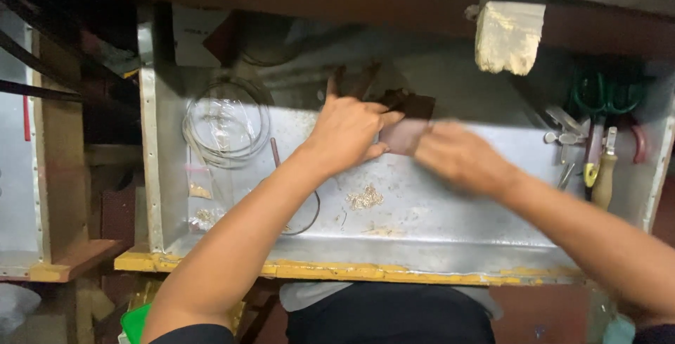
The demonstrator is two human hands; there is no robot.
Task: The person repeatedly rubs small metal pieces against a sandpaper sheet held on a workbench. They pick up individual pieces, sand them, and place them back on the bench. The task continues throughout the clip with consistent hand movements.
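Head view, piece in hand: a small flat brownish-pink piece [406, 135] is seen at the middle of the metal-lined tray [450, 224], well back from the yellow front edge [337, 271].
Head view, left hand: the left hand [349, 133] is laid against the piece's left edge; the thumb and fingers are closed lightly on it, the index finger raised toward the back wall.
Head view, right hand: the right hand [460, 155] is blurred by motion just to the right of the piece; whether it is spread or pinching cannot be told, nor whether contact is made.
Head view, direction: the piece is placed between the two hands, to the right of the left palm and to the left of the right knuckles.
Head view, long axis: the piece is stood roughly upright in the picture, running away from the body; a darker block [408, 103] is set just behind it.
Head view, nearer hand: the left hand is judged the nearer, since touching is shown there.
Head view, surroundings: a coil of wire [226, 122] is laid to the left, a heap of pale metal scraps [365, 198] near the front, hand tools [598, 161] at the right wall, a cloth-wrapped lump [508, 34] above.
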